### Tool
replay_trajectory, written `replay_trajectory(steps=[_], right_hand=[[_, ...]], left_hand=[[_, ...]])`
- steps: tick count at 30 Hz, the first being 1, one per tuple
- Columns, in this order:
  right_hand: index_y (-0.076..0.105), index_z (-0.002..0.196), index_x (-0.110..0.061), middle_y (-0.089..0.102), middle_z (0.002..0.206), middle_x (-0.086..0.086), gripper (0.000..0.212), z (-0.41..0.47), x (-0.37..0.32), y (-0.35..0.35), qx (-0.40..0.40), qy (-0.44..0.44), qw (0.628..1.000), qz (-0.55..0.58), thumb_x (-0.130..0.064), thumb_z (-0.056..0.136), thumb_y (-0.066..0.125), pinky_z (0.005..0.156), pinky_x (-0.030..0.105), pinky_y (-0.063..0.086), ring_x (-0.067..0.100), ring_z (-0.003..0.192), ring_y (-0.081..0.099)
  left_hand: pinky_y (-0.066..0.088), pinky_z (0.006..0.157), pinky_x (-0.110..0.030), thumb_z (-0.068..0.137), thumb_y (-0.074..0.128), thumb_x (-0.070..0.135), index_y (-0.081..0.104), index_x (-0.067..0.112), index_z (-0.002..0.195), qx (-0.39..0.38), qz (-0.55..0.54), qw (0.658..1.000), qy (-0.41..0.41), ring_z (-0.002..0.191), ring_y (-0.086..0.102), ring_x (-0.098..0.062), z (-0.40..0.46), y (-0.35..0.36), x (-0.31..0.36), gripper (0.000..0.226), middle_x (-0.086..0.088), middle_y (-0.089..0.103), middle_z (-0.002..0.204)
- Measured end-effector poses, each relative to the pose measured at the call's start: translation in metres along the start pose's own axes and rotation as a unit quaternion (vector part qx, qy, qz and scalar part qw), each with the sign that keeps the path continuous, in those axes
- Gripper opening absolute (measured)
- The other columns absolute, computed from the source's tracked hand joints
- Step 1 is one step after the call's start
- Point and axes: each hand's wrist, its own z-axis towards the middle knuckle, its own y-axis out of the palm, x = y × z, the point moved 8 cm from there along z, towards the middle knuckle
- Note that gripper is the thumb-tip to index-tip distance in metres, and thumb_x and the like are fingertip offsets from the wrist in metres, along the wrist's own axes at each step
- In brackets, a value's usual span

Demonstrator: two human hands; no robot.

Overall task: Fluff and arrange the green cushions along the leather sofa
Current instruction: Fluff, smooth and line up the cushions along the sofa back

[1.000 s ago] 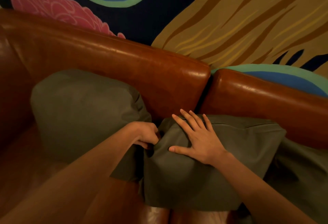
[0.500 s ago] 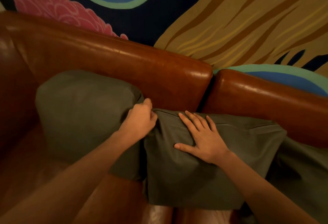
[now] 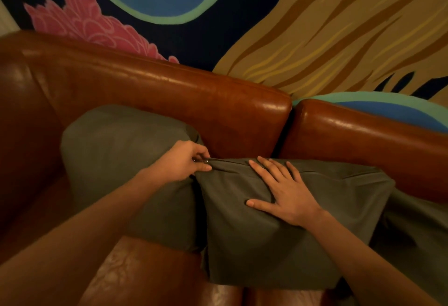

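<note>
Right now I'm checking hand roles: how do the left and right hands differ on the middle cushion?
The left hand pinches a small zipper pull at the middle cushion's top corner; the right hand lies flat, fingers spread, on its front. Both touch that cushion.

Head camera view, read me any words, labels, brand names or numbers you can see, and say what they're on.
None: no readable text in this view.
The wall mural shows painted shapes only, no lettering.
The middle green cushion, the left green cushion and the leather sofa show no label or tag.
The small metal piece pinched by the left hand is too small to read.
</note>
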Motion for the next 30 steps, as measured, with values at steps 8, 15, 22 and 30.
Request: replay_trajectory(steps=[8, 15, 22, 30], right_hand=[[-0.02, 0.142, -0.049, 0.001, 0.162, -0.011, 0.085, -0.002, 0.001, -0.005, -0.007, -0.001, 1.0, 0.008, -0.084, 0.076, 0.021, 0.119, 0.044, -0.005, 0.013, 0.149, 0.001], [-0.016, 0.145, -0.049, -0.001, 0.162, -0.012, 0.087, -0.003, 0.003, -0.001, -0.011, 0.001, 1.0, 0.015, -0.086, 0.072, 0.014, 0.12, 0.046, -0.004, 0.011, 0.149, -0.002], [-0.012, 0.147, -0.049, 0.002, 0.162, -0.011, 0.09, -0.013, 0.017, -0.008, -0.037, 0.016, 0.999, 0.032, -0.085, 0.073, 0.023, 0.12, 0.045, -0.003, 0.012, 0.148, 0.001], [-0.016, 0.144, -0.05, -0.006, 0.161, -0.013, 0.09, -0.074, 0.059, -0.019, -0.054, 0.028, 0.998, -0.032, -0.087, 0.069, 0.018, 0.119, 0.044, -0.009, 0.01, 0.148, -0.012]], left_hand=[[0.05, 0.058, -0.019, 0.081, 0.072, 0.033, 0.065, 0.015, 0.09, -0.105, 0.09, 0.99, -0.009, 0.062, 0.064, -0.003, 0.002, 0.008, 0.014, 0.021, 0.002, 0.066, 0.078], [0.057, 0.063, -0.035, 0.076, 0.078, 0.026, 0.065, 0.014, 0.091, -0.075, 0.08, 0.994, -0.012, 0.072, 0.067, -0.026, -0.001, 0.019, 0.013, 0.022, -0.002, 0.065, 0.082], [0.048, 0.095, -0.034, 0.067, 0.077, 0.052, 0.039, 0.021, 0.139, -0.107, 0.101, 0.986, -0.072, 0.109, 0.059, -0.021, -0.009, 0.026, 0.019, 0.087, -0.007, 0.052, 0.132], [0.043, 0.095, -0.049, 0.064, 0.058, 0.077, -0.008, 0.032, 0.15, 0.102, 0.166, 0.964, -0.18, 0.134, 0.028, -0.043, -0.056, 0.056, 0.043, 0.117, -0.01, -0.001, 0.158]])
